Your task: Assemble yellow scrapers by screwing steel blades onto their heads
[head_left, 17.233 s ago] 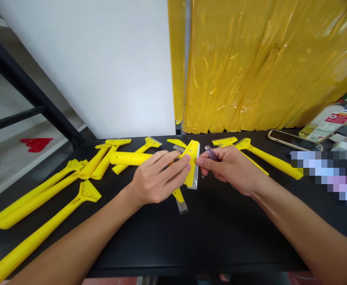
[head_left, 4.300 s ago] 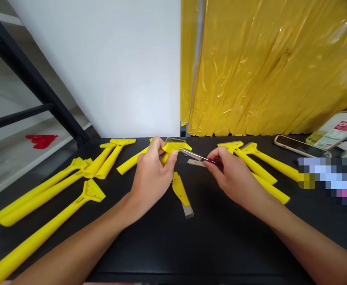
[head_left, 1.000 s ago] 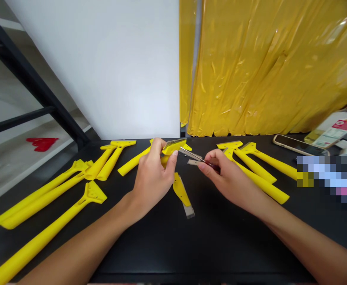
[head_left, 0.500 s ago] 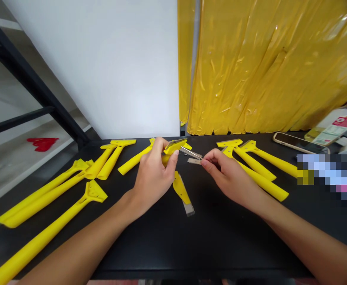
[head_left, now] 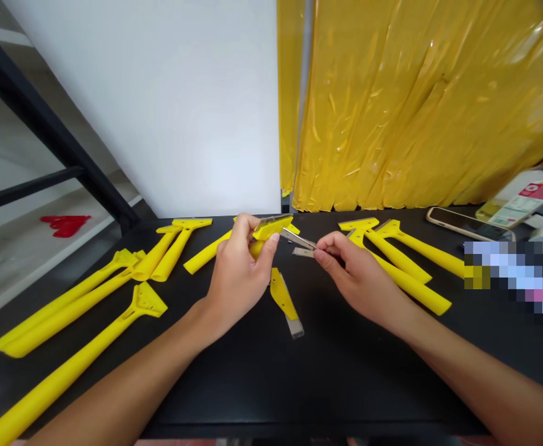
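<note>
My left hand (head_left: 241,272) is closed around a yellow scraper (head_left: 272,229), its wide head tilted up and a dark blade edge along the top. Its handle is mostly hidden by my fingers. Between thumb and fingertips, my right hand (head_left: 352,269) pinches slim metal tweezers (head_left: 300,238), whose tip reaches the right side of the scraper head. Just beyond the right fingertips, a flat grey blade (head_left: 303,252) lies on the table. Nearer to me, a yellow scraper plate (head_left: 282,294) rests on another grey blade (head_left: 295,327).
Several yellow scrapers (head_left: 90,303) lie on the black table (head_left: 327,384) at the left, with more scrapers (head_left: 405,263) at the right. A phone (head_left: 470,224) sits at the back right. Behind stand a white panel (head_left: 197,111) and yellow plastic sheeting (head_left: 415,105). A red piece (head_left: 65,225) is on the left shelf.
My left hand and the scraper have shifted slightly left, and the scraper head has turned a little. My right hand with the tweezers stays nearly in place.
</note>
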The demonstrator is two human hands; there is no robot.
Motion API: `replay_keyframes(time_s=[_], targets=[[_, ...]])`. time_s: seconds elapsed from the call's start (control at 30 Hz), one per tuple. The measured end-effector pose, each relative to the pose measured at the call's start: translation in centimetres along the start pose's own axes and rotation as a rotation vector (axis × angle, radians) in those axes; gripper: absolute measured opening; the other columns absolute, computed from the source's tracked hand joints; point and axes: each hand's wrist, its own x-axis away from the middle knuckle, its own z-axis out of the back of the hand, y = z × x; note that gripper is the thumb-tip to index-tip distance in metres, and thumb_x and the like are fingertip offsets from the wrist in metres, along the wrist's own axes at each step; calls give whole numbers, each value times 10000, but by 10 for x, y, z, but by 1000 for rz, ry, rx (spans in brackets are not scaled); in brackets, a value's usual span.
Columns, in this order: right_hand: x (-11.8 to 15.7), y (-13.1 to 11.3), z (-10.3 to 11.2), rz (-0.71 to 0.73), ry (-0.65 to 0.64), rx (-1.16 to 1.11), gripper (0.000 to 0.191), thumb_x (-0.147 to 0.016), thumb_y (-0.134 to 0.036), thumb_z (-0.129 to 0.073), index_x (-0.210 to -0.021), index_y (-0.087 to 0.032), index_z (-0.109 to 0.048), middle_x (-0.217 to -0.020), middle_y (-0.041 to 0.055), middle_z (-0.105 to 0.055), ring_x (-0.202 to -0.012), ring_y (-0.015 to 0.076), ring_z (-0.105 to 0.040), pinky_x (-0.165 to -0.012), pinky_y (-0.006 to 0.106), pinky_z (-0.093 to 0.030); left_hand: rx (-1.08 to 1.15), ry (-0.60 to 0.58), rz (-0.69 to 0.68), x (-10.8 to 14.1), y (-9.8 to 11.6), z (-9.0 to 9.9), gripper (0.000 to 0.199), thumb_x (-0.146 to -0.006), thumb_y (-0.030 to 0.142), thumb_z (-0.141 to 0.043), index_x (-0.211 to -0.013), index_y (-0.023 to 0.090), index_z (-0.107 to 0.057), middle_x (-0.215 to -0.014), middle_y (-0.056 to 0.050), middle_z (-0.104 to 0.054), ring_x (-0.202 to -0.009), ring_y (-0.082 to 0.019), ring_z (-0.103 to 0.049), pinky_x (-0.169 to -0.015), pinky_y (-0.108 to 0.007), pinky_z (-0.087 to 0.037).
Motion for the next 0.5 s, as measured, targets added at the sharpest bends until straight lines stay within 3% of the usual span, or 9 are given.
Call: replay_keyframes(time_s=[0.17, 0.3, 0.37, 0.43, 0.5], targets=[[-1, -3, 5, -28, -129, -113, 303, -1061, -423, -396, -869, -216, -507, -668, -42, -486, -605, 118, -419, -578, 268, -347, 10, 1, 4, -1, 1, 1, 177, -905, 249, -643, -963, 239, -477, -736, 37, -551, -566, -123, -518, -520, -262, -390], [-4, -2, 9, -177, -220, -287, 369, -1046, -501, -381, -889, -214, -552, -635, -51, -423, -520, 105, -323, -472, 250, -249, 1, -6, -22, -1, 2, 2, 169, -916, 247, -637, -953, 240, -472, -753, 40, -554, -562, -113, -497, -533, -265, -386], [-5, -1, 9, -123, -147, -197, 360, -1034, -495, -419, -899, -214, -600, -702, -16, -507, -588, 125, -422, -512, 256, -325, -30, -7, -37, -1, 3, 2, 174, -918, 251, -639, -929, 240, -466, -735, 52, -537, -540, -103, -464, -535, -263, -375], [-5, 0, 7, -5, -45, -46, 326, -1032, -459, -446, -921, -219, -637, -838, 31, -619, -760, 168, -542, -660, 293, -435, -75, -9, -47, 0, 3, 2, 174, -922, 250, -636, -913, 236, -463, -705, 62, -519, -521, -97, -436, -534, -261, -364], [-4, 1, 5, 32, 22, 50, 251, -1013, -442, -500, -1009, -227, -631, -902, 43, -656, -820, 190, -573, -740, 324, -459, -117, -12, -57, 0, 4, 2, 163, -927, 242, -625, -904, 232, -464, -696, 61, -521, -521, -97, -437, -533, -258, -358]])
